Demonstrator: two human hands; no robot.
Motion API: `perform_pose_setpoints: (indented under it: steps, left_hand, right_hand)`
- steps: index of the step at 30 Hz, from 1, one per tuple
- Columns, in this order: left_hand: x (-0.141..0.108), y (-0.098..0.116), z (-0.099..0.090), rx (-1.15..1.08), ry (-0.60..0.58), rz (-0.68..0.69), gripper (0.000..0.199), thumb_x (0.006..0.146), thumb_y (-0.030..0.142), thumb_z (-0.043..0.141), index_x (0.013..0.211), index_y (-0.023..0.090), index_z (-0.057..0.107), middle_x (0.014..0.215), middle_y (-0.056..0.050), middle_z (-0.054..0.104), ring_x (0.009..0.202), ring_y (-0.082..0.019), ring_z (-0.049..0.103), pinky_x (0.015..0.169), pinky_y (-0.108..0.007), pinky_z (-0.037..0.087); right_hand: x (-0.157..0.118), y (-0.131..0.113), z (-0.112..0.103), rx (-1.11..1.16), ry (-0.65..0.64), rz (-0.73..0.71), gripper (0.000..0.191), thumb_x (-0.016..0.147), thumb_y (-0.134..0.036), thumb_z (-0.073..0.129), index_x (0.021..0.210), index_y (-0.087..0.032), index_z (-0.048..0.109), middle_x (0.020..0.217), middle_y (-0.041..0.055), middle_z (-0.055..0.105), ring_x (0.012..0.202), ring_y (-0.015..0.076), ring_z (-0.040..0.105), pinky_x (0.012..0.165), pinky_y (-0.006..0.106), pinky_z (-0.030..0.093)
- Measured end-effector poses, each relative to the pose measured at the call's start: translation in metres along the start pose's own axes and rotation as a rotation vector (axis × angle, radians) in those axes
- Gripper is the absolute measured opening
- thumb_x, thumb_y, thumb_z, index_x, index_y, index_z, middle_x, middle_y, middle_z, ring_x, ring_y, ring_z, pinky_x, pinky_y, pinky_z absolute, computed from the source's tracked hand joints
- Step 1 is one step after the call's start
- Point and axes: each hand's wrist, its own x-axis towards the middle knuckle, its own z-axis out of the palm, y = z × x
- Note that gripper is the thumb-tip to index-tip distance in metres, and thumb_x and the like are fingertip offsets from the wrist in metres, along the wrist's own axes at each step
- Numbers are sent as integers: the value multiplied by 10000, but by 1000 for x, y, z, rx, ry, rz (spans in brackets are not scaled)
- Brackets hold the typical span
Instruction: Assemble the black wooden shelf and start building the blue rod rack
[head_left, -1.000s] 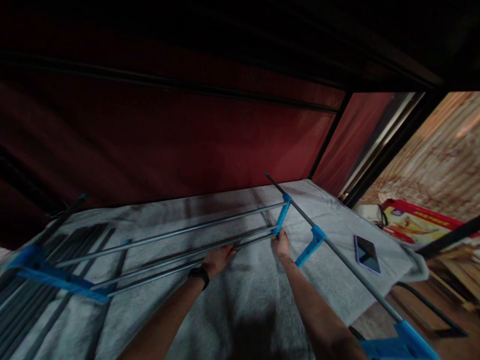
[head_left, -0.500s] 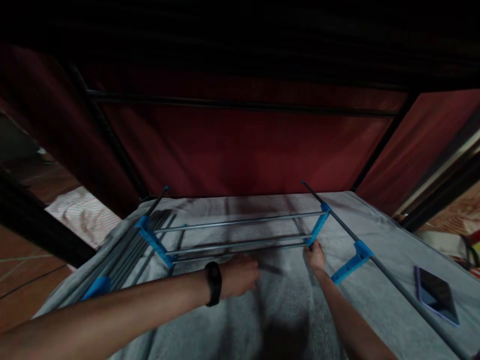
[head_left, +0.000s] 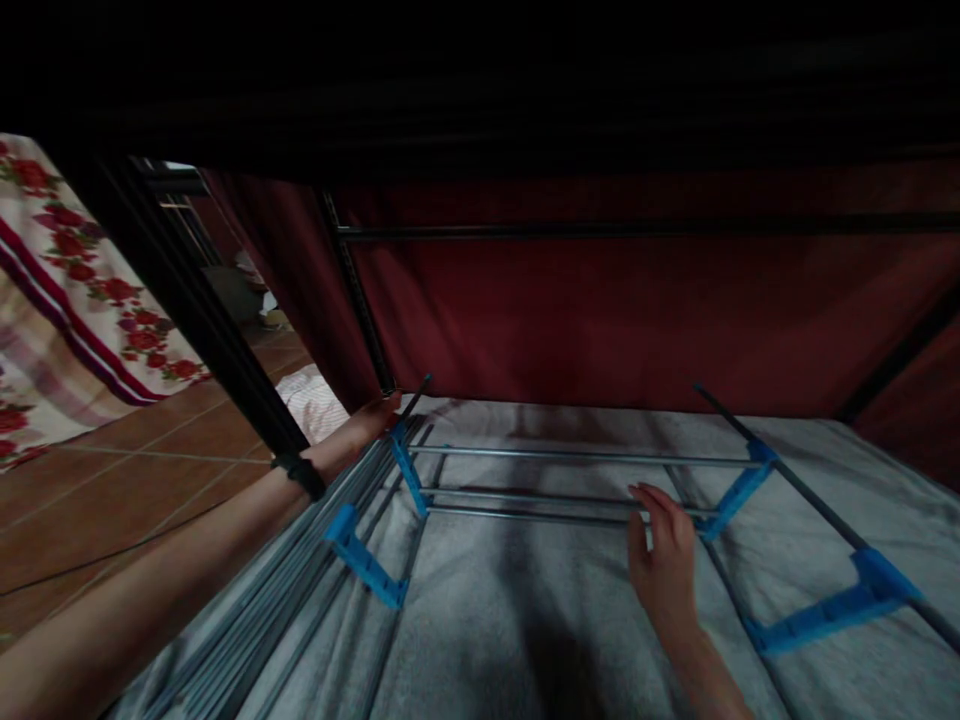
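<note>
A frame of grey metal tubes with blue plastic brackets lies on the grey blanket (head_left: 480, 600). Thin crossbars (head_left: 540, 455) run between a left bracket (head_left: 409, 470) and a right bracket (head_left: 739, 490). My left hand (head_left: 375, 418) reaches to the far end of a bundle of loose tubes (head_left: 277, 590), beside the frame's left upright; its fingers look stretched out, their undersides hidden. Over the lower crossbars, my right hand (head_left: 664, 555) is raised with thumb and fingers apart, holding nothing. Two more blue brackets, a left one (head_left: 367, 565) and a right one (head_left: 832, 605), sit nearer me.
A black metal post (head_left: 202, 300) rises on the left, and a dark beam spans the top. Behind the blanket hangs a dark red curtain (head_left: 600, 320). Tiled floor (head_left: 150, 460), a cable and a flowered cloth (head_left: 97, 290) are at far left.
The view has turned left. My left hand has moved from in front of the crossbars to the tube bundle. My right hand has left the right bracket's lower end and opened.
</note>
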Motion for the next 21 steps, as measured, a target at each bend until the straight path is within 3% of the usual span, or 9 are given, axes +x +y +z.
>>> perform_pose_setpoints:
  steps: [3, 6, 9, 12, 21]
  left_hand:
    - [-1, -23, 11, -202, -190, -240, 419, 938, 529, 488, 1015, 128, 581, 727, -39, 696, 571, -159, 622, 528, -264, 516]
    - [4, -34, 19, -318, -244, -310, 390, 922, 512, 526, 1017, 141, 597, 735, -54, 701, 541, -162, 646, 494, -260, 521]
    - [12, -40, 18, -289, -224, -271, 386, 897, 516, 563, 914, 137, 632, 692, -48, 688, 556, -158, 668, 503, -232, 519]
    - [15, -44, 15, -198, -233, -259, 459, 860, 594, 567, 861, 141, 644, 651, -61, 693, 502, -168, 646, 443, -230, 476]
    - [15, -44, 23, -283, -249, -324, 433, 842, 595, 597, 888, 166, 645, 553, -37, 646, 422, -160, 595, 383, -232, 447]
  right_hand:
    - [51, -40, 8, -81, -106, -226, 395, 968, -202, 427, 1357, -218, 493, 1307, 124, 573, 1233, 265, 498, 1076, 481, 342]
    - [79, -55, 25, -158, -301, -364, 380, 971, -189, 441, 1342, -221, 519, 1251, 112, 624, 1154, 265, 542, 1102, 518, 279]
    - [86, -53, 44, -207, -407, -417, 340, 960, -148, 435, 1251, -229, 591, 1115, 103, 667, 1019, 262, 577, 1014, 492, 361]
    - [88, -45, 55, -216, -414, -413, 347, 945, -114, 419, 1198, -238, 624, 1065, 102, 653, 987, 265, 571, 912, 436, 432]
    - [90, -35, 55, -121, -389, -383, 339, 945, -123, 424, 1189, -247, 623, 1044, 88, 634, 990, 256, 558, 914, 434, 455]
